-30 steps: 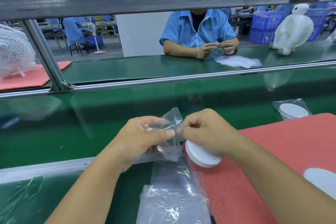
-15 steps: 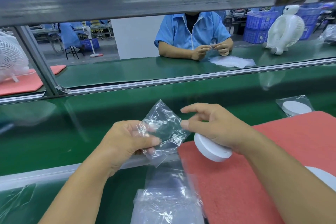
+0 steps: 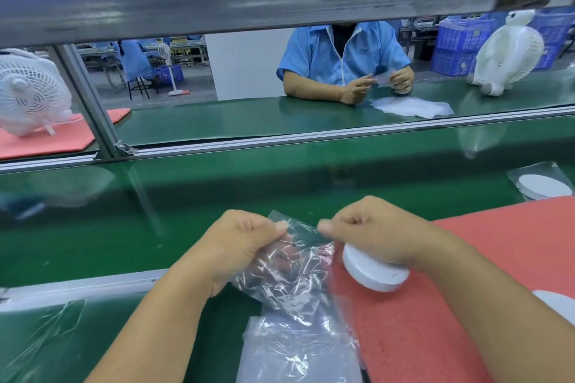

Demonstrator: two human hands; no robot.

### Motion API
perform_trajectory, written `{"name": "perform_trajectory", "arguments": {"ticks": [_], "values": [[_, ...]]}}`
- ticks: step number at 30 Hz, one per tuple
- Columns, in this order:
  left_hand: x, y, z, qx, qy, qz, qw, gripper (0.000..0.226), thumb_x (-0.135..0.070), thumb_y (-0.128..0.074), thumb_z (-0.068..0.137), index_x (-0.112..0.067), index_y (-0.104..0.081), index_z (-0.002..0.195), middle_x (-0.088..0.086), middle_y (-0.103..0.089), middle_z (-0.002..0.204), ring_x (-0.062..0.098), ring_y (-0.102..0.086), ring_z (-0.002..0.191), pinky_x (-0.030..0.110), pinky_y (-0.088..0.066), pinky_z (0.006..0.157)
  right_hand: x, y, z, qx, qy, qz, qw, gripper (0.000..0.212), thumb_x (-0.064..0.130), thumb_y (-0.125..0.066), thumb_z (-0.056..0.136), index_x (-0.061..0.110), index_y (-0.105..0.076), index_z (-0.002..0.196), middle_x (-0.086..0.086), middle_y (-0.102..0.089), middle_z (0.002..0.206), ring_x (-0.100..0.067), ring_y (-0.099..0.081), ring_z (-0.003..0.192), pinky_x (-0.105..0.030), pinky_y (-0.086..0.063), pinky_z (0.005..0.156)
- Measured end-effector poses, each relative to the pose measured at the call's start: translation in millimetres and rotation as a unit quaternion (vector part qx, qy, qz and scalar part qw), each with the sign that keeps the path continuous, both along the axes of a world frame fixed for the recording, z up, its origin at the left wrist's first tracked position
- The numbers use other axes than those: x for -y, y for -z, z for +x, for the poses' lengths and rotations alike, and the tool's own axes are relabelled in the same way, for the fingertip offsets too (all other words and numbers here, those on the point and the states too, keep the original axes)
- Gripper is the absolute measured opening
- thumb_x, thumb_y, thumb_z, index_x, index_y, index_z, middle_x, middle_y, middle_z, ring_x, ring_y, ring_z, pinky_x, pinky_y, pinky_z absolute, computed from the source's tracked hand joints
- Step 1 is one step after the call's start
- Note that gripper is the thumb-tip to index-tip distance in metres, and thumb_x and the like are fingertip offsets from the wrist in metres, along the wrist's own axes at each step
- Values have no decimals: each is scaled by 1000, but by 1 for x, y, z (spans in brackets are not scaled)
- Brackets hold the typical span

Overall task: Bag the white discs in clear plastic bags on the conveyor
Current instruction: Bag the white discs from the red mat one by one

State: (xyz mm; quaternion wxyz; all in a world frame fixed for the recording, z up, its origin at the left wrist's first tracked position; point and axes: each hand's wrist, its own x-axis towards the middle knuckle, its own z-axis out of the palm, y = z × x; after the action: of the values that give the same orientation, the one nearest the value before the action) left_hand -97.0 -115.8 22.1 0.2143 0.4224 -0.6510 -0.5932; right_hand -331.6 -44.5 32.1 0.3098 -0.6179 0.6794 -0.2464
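Observation:
My left hand [image 3: 239, 246] pinches the top edge of a clear plastic bag [image 3: 289, 274], which hangs crumpled below it. My right hand [image 3: 373, 233] grips a thick white disc [image 3: 373, 274] under its palm, while its thumb and forefinger pinch the bag's other edge. The disc is outside the bag, just right of it, above the red foam mat [image 3: 466, 258]. A bagged disc [image 3: 541, 185] lies on the green conveyor [image 3: 124, 227] at the far right. Another white disc [image 3: 557, 305] shows at the right edge of the mat.
A stack of clear bags [image 3: 295, 351] lies below my hands. Across the belt a person in a blue shirt [image 3: 342, 59] handles a bag beside a bag pile [image 3: 410, 107]. White fans stand at the left [image 3: 31, 93] and right [image 3: 507, 53]. A metal rail [image 3: 280, 140] crosses the far side.
My right fingers have closed onto the bag's edge, which they had let go half a second ago. Both hands now hold the bag's mouth; the disc stays under my right palm.

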Motion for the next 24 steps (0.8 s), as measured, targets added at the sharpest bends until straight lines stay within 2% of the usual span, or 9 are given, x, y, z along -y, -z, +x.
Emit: {"name": "perform_trajectory", "arguments": {"ticks": [2,3,5,7,10,13,16,20,24], "values": [[2,4,0,9,-39,-8,999,24,-31,-77,87,-7,-80,86,15,-82,92,32,-80,82,51,-61,85,1,-5,-6,69,136,19,988,58,71,-53,89,20,-78,75,8,-72,84,-11,-65,76,-29,-48,68],[2,5,-1,10,-53,-10,999,21,-25,-79,87,-4,-79,87,15,-81,91,33,-80,82,53,-60,87,0,-9,-9,142,187,31,972,58,66,-53,93,18,-80,77,4,-73,89,-14,-66,78,-30,-48,69],[3,6,-3,7,-64,-10,998,20,-20,-83,83,-1,-78,88,17,-81,89,34,-80,81,52,-62,83,1,-15,-10,296,205,12,933,41,45,-59,98,11,-78,86,-4,-74,89,-18,-67,73,-31,-49,67],[2,5,-6,1,-64,-11,998,24,-25,-87,76,-4,-79,83,18,-81,88,33,-80,78,43,-64,71,0,-19,-8,345,171,-47,922,21,25,-64,96,9,-76,90,-5,-75,91,-20,-69,76,-32,-51,65],[0,3,-8,-5,-63,-21,998,30,-33,-87,64,-9,-79,79,16,-81,85,32,-80,74,30,-61,54,2,-23,5,343,158,-146,915,24,24,-67,96,8,-75,80,-1,-75,82,-20,-67,79,-30,-52,63],[-1,2,-12,-16,-64,-26,997,29,-31,-88,62,-8,-79,77,18,-80,83,32,-79,72,32,-63,56,4,-22,18,315,179,-212,908,23,25,-72,93,8,-76,78,-1,-77,81,-14,-68,76,-31,-54,69],[-4,-1,-16,-17,-56,-36,998,25,-28,-88,63,-8,-79,75,17,-80,81,30,-79,68,29,-61,52,4,-21,26,284,160,-224,919,16,26,-76,89,16,-78,76,3,-77,77,-5,-68,68,-23,-54,62],[-5,-6,-14,-24,-40,-54,997,31,-28,-90,54,-10,-81,77,17,-80,80,26,-78,66,29,-61,55,5,-17,22,227,183,-233,928,15,28,-77,87,19,-78,76,3,-76,77,-13,-71,73,-34,-59,69],[-7,-10,-11,-22,-9,-70,997,36,-33,-93,45,-17,-81,75,16,-80,80,24,-77,71,32,-64,68,6,-14,18,207,193,-237,929,14,30,-77,87,21,-78,76,5,-76,77,-17,-73,79,-39,-61,72]]}}
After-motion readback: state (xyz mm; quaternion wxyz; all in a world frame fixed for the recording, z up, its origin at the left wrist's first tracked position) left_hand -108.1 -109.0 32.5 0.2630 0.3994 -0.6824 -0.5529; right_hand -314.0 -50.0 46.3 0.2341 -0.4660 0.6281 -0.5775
